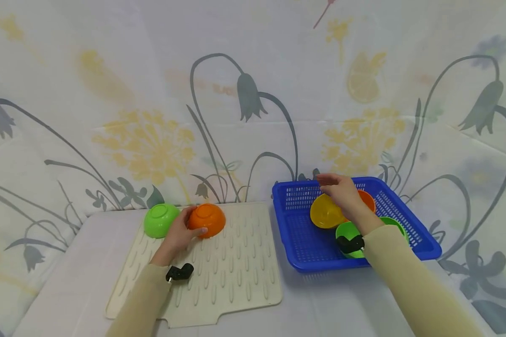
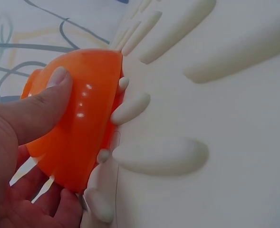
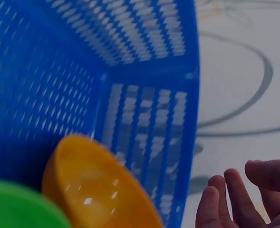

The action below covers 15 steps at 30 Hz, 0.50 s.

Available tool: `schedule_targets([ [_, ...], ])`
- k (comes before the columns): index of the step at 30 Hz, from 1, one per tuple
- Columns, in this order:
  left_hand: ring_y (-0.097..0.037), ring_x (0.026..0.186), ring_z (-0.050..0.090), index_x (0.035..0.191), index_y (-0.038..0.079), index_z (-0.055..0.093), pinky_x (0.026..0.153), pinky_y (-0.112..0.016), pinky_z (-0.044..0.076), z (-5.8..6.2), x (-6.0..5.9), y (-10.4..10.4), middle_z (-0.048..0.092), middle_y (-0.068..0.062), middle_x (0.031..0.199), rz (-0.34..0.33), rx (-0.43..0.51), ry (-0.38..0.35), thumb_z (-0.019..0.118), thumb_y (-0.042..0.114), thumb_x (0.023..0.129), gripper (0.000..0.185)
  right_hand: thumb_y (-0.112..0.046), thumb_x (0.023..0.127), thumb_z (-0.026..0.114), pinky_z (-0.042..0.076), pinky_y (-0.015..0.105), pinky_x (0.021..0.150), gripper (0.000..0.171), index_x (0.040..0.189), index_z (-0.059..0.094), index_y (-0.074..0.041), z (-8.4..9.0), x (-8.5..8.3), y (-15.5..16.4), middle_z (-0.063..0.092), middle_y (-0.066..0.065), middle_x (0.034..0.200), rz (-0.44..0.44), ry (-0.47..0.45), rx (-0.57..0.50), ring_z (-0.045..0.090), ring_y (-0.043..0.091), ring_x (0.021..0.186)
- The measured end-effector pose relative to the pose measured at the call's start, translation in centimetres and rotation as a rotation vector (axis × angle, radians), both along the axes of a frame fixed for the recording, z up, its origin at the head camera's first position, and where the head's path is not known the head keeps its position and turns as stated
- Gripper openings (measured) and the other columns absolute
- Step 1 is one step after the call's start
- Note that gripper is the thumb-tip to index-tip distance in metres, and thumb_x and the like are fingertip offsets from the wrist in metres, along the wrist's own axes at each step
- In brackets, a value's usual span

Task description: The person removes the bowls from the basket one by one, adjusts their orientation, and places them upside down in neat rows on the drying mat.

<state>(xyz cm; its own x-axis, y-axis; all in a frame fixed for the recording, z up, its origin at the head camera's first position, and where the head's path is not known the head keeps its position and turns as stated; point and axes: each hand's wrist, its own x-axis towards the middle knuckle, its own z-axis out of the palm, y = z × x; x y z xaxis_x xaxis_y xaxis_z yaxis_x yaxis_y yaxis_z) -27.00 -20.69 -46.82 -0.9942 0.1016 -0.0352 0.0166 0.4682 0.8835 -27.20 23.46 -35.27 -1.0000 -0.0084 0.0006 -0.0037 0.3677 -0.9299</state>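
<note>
My left hand [image 1: 180, 233] holds an orange bowl [image 1: 211, 219] that sits upside down on a cream ridged drying mat [image 1: 236, 262]. In the left wrist view the thumb [image 2: 52, 102] lies along the bowl's side, while the fingers [image 2: 44, 202] curl round the other side, low by the rim. Just left of it, a green bowl [image 1: 159, 220] also rests bottom up on the mat. My right hand [image 1: 341, 192] is over the back part of a blue plastic basket [image 1: 297, 267], fingers apart and holding nothing. Beneath it a yellow bowl [image 1: 323, 213] lies tilted in the basket.
Also in the basket are another orange bowl [image 1: 368, 200], a light green bowl [image 1: 348, 230] and a green bowl [image 1: 398, 224], partly hidden by the right arm. A flower-printed cloth [image 1: 244, 150] rises behind the mat and basket. The basket stands right of the mat.
</note>
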Motion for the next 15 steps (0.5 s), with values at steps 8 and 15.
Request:
schedule_targets([
  [8, -0.035, 0.145, 0.028, 0.152, 0.005, 0.029, 0.118, -0.048, 0.023, -0.1, -0.1, -0.1, 0.032, -0.020, 0.157, -0.010, 0.031, -0.010, 0.076, 0.007, 0.088, 0.080, 0.002, 0.098, 0.046, 0.034, 0.055, 0.111, 0.047, 0.144, 0.046, 0.005, -0.8, 0.0, 3.9, 0.042, 0.029, 0.147, -0.052, -0.087, 0.177, 0.041, 0.046, 0.133],
  [15, -0.037, 0.144, 0.029, 0.152, 0.003, 0.029, 0.118, -0.049, 0.022, 0.0, -0.2, -0.2, 0.031, -0.021, 0.157, -0.018, 0.050, -0.008, 0.077, 0.007, 0.087, 0.081, 0.003, 0.096, 0.050, 0.041, 0.053, 0.106, 0.052, 0.148, 0.041, 0.005, -1.7, -0.2, 5.0, 0.039, 0.031, 0.149, -0.036, -0.189, 0.240, 0.042, 0.047, 0.131],
])
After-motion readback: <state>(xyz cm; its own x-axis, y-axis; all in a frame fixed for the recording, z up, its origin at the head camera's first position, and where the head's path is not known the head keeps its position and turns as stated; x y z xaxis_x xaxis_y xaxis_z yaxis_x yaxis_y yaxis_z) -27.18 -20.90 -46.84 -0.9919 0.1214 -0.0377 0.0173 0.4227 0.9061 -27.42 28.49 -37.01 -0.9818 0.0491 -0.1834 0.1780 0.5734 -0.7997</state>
